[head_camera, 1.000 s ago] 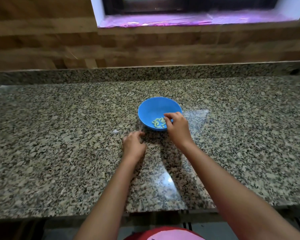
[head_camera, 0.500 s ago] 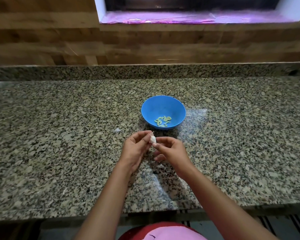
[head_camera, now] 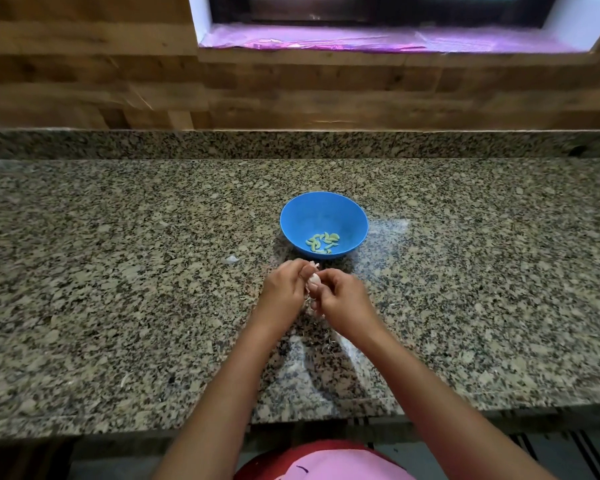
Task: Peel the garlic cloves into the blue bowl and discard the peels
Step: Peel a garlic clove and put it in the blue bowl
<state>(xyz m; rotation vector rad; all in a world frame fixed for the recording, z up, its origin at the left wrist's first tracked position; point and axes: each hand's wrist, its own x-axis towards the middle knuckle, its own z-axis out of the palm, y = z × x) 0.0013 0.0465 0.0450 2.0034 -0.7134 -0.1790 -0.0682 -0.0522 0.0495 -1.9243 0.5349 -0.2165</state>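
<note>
A blue bowl (head_camera: 293,220) stands on the granite counter and holds several peeled, pale green-yellow garlic cloves (head_camera: 323,242). Just in front of the bowl, my left hand (head_camera: 284,289) and my right hand (head_camera: 343,299) meet above the counter. Both pinch one whitish, unpeeled garlic clove (head_camera: 314,279) between their fingertips. Most of the clove is hidden by my fingers. A small white scrap of peel (head_camera: 231,259) lies on the counter to the left of the bowl.
The speckled granite counter (head_camera: 118,289) stretches wide to both sides, with its front edge near my body. A granite upstand and a wooden wall (head_camera: 291,91) close off the back, under a window sill with purple film (head_camera: 361,39).
My right hand left the bowl and came back toward me. My left hand lifted off the counter with a clove, and both hands now hold it together.
</note>
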